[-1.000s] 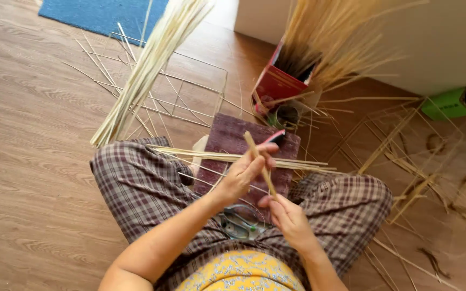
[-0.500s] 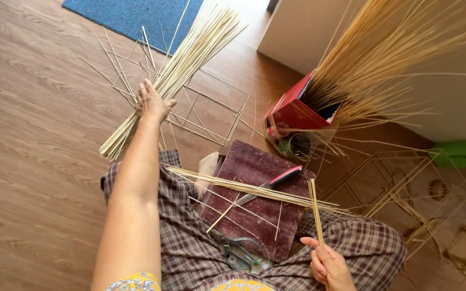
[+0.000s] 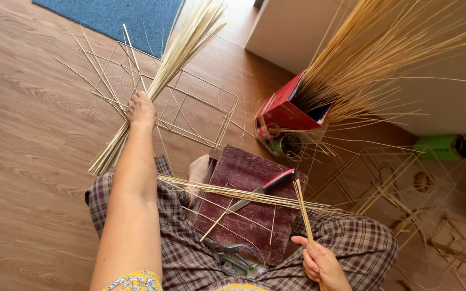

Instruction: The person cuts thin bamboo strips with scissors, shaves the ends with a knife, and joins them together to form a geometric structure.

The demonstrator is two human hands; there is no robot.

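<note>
My left hand (image 3: 141, 109) reaches far out to the floor and rests on a long bundle of thin pale sticks (image 3: 168, 70), fingers closed around some of them. My right hand (image 3: 319, 261) stays low by my right knee, gripping a few short sticks (image 3: 301, 207) that point up and away. Between my knees lies a dark red board (image 3: 249, 207) with more sticks (image 3: 233, 194) laid across it and a red-handled knife (image 3: 262, 188). Scissors (image 3: 233, 257) lie on my checked trousers near the board's front edge.
Square stick frames (image 3: 190, 116) lie flat on the wooden floor by the bundle. A red box (image 3: 281, 110) holds a tall sheaf of sticks. More stick frames (image 3: 400, 188) pile up at the right, near a green container (image 3: 440, 146). A blue mat (image 3: 120, 19) lies at the top.
My left hand has left the board and stretched out to the bundle on the floor. My right hand has dropped to the side with the short sticks. The view has tilted slightly.
</note>
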